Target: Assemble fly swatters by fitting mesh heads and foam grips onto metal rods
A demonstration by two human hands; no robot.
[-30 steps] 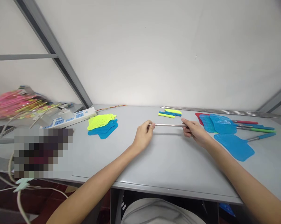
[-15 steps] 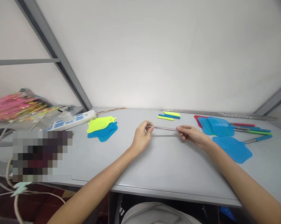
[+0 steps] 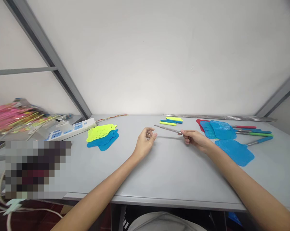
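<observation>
A thin metal rod (image 3: 166,129) hangs just above the grey table (image 3: 164,170), and my right hand (image 3: 194,140) pinches its right end. Its left end points toward the back left and is free. My left hand (image 3: 145,141) rests a little left of that free end with fingers loosely curled and nothing in them. Behind the rod lie a few short yellow and blue handle sleeves (image 3: 171,121).
Yellow and blue swatter heads (image 3: 102,136) are stacked at the left, beside a white power strip (image 3: 70,129). Finished swatters (image 3: 228,136) lie at the right. Long metal rods (image 3: 219,117) run along the wall. Pink and yellow packaged goods (image 3: 15,114) sit far left.
My left hand has let go of the rod's left end. The right hand has pulled the rod slightly right and tilted it.
</observation>
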